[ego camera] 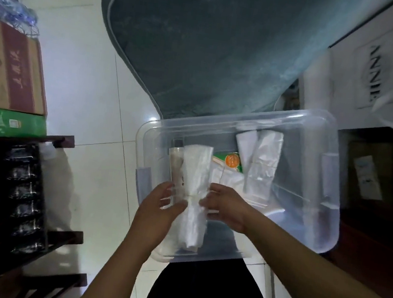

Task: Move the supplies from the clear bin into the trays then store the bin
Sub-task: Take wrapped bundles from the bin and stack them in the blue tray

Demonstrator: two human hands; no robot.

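Observation:
The clear bin (331, 181) sits in front of me at centre right. Over its near left corner, both hands hold a rolled bundle of white plastic bags (195, 191) tied at the middle. My left hand (157, 208) grips it from the left and my right hand (225, 207) from the right. Inside the bin lie a second white bag bundle (262, 162), a green and orange packet (230, 162) and a pale tube-like pack (175, 166) partly hidden behind the held bundle.
A dark wooden rack (9, 194) with dark trays of packed goods stands at the left. Cardboard boxes (8, 69) are stacked above it. A grey-blue cushion (204, 44) lies beyond the bin. A white box (380, 73) and a dark shelf (379, 198) stand at the right.

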